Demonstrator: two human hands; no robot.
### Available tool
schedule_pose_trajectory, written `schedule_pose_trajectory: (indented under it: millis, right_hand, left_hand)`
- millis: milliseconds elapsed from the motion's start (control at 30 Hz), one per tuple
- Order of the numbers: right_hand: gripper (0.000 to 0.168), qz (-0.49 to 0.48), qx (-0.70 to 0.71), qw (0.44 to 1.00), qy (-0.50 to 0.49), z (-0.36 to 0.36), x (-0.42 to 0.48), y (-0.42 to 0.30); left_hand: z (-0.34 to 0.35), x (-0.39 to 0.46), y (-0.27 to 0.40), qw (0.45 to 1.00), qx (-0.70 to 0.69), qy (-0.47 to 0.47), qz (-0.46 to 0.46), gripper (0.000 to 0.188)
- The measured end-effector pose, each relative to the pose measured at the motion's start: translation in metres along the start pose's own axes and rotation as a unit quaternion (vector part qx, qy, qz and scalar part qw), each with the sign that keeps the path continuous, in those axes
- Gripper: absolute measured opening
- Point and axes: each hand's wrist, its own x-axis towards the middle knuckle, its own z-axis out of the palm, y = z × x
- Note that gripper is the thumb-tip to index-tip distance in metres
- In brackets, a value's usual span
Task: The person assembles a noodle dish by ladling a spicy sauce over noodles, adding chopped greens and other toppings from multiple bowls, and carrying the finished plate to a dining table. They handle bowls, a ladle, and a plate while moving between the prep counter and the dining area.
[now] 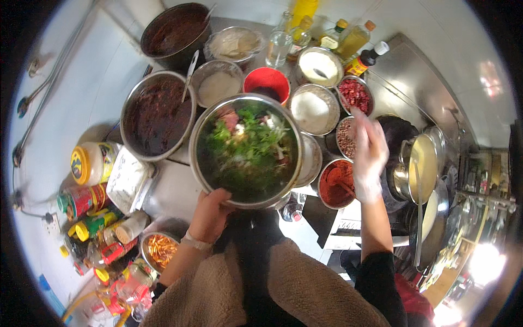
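Observation:
My left hand (pixel 210 216), with a clear glove's cuff at the wrist, grips the near-left rim of a large stainless steel bowl (pixel 195 163). Chopped green herbs (pixel 249 139), pale shreds and pinkish meat (pixel 227 118) lie in this bowl. My right hand (pixel 369 151), in a clear plastic glove, is blurred above the right-hand bowls. It partly covers a small bowl of brown granules (pixel 345 137), and its fingertips come close to a bowl of chopped dried red chillies (pixel 354 96). Whether it pinches anything cannot be made out. Below it sits a bowl of red chilli powder (pixel 333 184) with a spoon inside.
Pots of dark paste (pixel 157 118) stand at left. White-powder bowls (pixel 314 108), a red container (pixel 266 77) and bottles (pixel 279 43) line the back. At right, a ladle (pixel 418 220) crosses a pot of yellowish liquid (pixel 425 167). Jars (pixel 92 163) crowd the left.

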Motion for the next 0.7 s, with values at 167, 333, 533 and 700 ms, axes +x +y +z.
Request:
schedule_pose_trajectory:
  millis: [167, 333, 533, 700]
  right_hand:
    - [0.023, 0.166, -0.057, 0.982, 0.069, 0.104, 0.054, 0.140]
    - [0.026, 0.339, 0.097, 0.935, 0.037, 0.142, 0.076, 0.147]
    - [0.021, 0.429, 0.292, 0.847, 0.118, 0.136, 0.072, 0.156]
    - [0.021, 0.438, 0.313, 0.830, 0.145, 0.121, 0.066, 0.157]
  left_hand:
    - [-0.026, 0.004, -0.002, 0.999, -0.004, -0.043, 0.000, 0.001]
    - [-0.033, 0.000, 0.004, 1.000, 0.013, -0.018, -0.015, 0.022]
    - [-0.042, 0.011, -0.001, 0.999, 0.021, -0.032, 0.007, 0.023]
    - [-0.028, 0.008, 0.001, 1.000, 0.004, -0.015, 0.010, 0.017]
